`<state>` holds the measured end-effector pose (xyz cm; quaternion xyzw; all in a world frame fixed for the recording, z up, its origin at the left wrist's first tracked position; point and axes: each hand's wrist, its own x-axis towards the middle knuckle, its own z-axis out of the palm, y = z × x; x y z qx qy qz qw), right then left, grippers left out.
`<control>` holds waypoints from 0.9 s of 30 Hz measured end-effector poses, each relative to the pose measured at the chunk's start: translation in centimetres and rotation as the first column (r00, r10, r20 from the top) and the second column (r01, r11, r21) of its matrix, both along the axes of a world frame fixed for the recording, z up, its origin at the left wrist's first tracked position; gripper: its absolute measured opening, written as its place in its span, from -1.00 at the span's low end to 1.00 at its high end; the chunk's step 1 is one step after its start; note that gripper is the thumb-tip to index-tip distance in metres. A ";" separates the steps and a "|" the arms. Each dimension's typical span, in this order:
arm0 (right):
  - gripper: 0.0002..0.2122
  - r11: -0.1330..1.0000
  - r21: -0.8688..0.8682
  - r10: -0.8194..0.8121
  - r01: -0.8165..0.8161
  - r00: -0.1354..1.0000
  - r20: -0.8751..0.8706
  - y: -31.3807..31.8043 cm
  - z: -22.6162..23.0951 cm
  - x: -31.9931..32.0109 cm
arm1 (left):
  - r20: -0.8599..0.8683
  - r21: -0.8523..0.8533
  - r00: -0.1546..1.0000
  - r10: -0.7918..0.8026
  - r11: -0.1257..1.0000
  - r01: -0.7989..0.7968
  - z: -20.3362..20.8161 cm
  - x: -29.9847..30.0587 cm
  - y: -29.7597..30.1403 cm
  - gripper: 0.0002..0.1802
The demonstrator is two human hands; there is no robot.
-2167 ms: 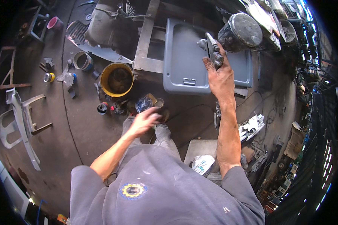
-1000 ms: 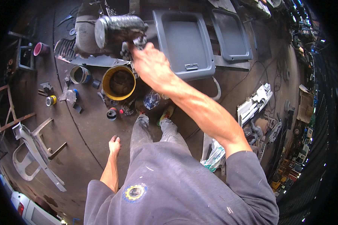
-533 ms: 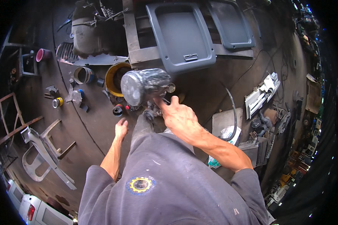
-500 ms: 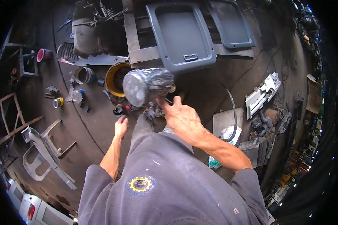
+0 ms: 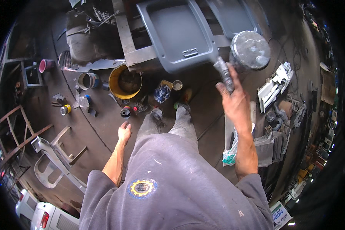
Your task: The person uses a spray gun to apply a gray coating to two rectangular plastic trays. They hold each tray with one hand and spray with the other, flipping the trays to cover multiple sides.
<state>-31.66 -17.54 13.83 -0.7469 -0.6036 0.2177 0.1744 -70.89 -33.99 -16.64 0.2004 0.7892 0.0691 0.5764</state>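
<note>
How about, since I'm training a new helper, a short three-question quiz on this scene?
1. Multiple choice: what does the right hand hold?
A) a hammer
B) a spray gun
C) a paint roller

2. True or false: the left hand is gripping a pink container.

3. Fill in the blank: the inner wall of the widest open bucket is ____ in colour.

Key:
1. B, the spray gun.
2. False; no container shows in that hand.
3. Yellow.
</note>
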 end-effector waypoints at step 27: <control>-0.41 0.978 -0.207 -0.110 0.019 0.895 -0.433 -2.2 0.1 7.0 | 0.484 0.331 0.807 0.338 0.783 -0.527 4.1 10.3 47.2 -0.11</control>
